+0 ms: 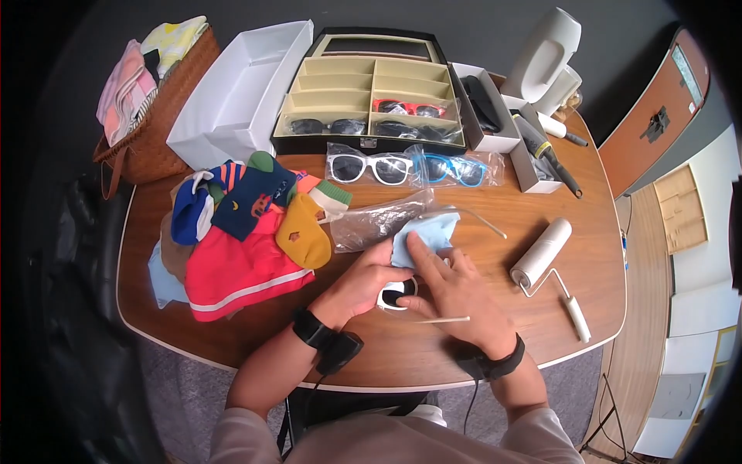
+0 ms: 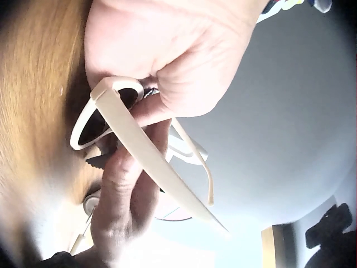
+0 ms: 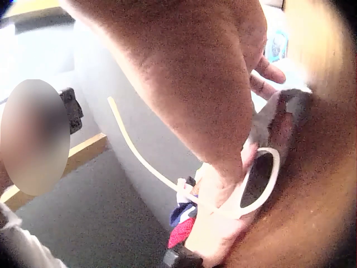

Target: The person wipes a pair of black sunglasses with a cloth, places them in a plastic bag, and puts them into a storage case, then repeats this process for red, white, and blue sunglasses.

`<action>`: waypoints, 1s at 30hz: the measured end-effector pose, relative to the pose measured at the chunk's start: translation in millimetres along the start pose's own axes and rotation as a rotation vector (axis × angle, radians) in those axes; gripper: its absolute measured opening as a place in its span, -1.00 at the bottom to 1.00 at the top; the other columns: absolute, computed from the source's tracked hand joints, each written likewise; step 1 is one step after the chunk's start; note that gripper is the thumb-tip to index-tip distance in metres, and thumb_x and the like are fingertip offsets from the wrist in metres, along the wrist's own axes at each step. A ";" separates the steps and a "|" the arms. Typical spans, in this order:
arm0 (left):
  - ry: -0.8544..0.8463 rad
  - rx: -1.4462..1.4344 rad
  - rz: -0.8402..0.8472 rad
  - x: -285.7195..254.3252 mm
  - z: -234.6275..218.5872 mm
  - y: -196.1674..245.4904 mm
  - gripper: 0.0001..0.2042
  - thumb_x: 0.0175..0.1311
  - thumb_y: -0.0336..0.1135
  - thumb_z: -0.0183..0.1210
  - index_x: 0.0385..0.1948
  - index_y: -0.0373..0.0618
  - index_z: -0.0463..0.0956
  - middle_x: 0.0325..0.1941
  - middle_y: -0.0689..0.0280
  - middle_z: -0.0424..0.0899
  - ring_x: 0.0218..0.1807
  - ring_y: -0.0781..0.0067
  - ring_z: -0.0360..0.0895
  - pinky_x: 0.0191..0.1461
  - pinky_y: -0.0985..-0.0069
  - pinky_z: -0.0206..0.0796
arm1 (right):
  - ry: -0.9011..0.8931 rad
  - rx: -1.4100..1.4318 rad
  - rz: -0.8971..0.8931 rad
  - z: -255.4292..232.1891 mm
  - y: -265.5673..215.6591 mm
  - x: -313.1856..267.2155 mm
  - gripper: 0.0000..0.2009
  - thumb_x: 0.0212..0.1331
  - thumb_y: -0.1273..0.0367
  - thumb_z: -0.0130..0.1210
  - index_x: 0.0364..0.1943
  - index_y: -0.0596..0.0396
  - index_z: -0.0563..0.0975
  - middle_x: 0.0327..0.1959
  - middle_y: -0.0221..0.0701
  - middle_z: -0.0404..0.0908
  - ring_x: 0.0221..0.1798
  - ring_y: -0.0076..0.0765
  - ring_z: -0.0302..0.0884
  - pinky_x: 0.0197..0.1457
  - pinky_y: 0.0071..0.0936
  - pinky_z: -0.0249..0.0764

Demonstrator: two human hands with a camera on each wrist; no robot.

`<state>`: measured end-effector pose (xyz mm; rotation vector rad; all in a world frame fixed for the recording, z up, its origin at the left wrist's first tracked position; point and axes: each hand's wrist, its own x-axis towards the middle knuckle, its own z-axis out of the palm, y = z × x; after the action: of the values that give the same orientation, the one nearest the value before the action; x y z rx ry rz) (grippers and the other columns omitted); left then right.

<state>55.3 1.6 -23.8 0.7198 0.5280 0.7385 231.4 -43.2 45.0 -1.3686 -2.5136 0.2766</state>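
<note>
White-framed sunglasses (image 1: pixel 396 297) are held over the near middle of the table, dark lens facing up and both temples spread apart. My left hand (image 1: pixel 359 282) grips the frame, thumb at the bridge area. My right hand (image 1: pixel 464 298) pinches a light blue cloth (image 1: pixel 425 236) over the far lens, its index finger stretched along the cloth. That far lens is hidden beneath the cloth. In the left wrist view, a white temple (image 2: pixel 139 142) crosses in front of both hands. The right wrist view shows the near lens rim (image 3: pixel 273 173) beside the left hand's fingers.
Socks and clothes (image 1: pixel 247 232) are piled left. A clear plastic bag (image 1: pixel 371 224) lies beyond the hands, with bagged white sunglasses (image 1: pixel 371 168) and blue sunglasses (image 1: pixel 456 170) behind. Further back stand a compartmented eyewear case (image 1: pixel 369 144) and a white box (image 1: pixel 232 93). A lint roller (image 1: pixel 542 251) lies right.
</note>
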 end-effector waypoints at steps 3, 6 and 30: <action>-0.025 0.008 0.025 2.6 -3.0 -2.5 -0.41 0.20 -0.66 0.01 0.35 -0.25 0.16 0.27 0.15 0.44 0.27 0.34 0.44 0.31 0.39 0.30 | 0.042 -0.016 0.047 5.1 -0.8 1.7 -0.19 0.15 0.01 0.17 0.37 0.26 0.22 0.24 -0.17 0.45 -0.07 0.05 0.45 0.09 -0.19 0.41; -0.037 -0.011 0.031 0.8 0.6 3.0 -0.40 0.21 -0.65 0.01 0.36 -0.24 0.14 0.29 0.13 0.42 0.30 0.33 0.42 0.34 0.37 0.28 | 0.111 -0.013 0.054 8.3 -0.1 4.6 -0.24 0.15 0.04 0.19 0.34 0.25 0.27 0.20 -0.16 0.49 -0.10 0.03 0.46 0.05 -0.21 0.43; -0.011 0.018 0.008 -0.1 2.9 2.2 -0.39 0.16 -0.67 0.01 0.34 -0.23 0.17 0.25 0.20 0.43 0.26 0.42 0.43 0.28 0.46 0.29 | 0.209 0.086 0.069 7.6 6.8 8.0 -0.44 0.19 0.26 0.20 0.25 0.23 0.39 -0.10 -0.18 0.63 -0.24 -0.06 0.47 -0.06 -0.29 0.45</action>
<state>56.3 1.5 -20.3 0.7431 0.5229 0.7378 230.2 -33.1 37.0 -1.3758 -2.2623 0.2385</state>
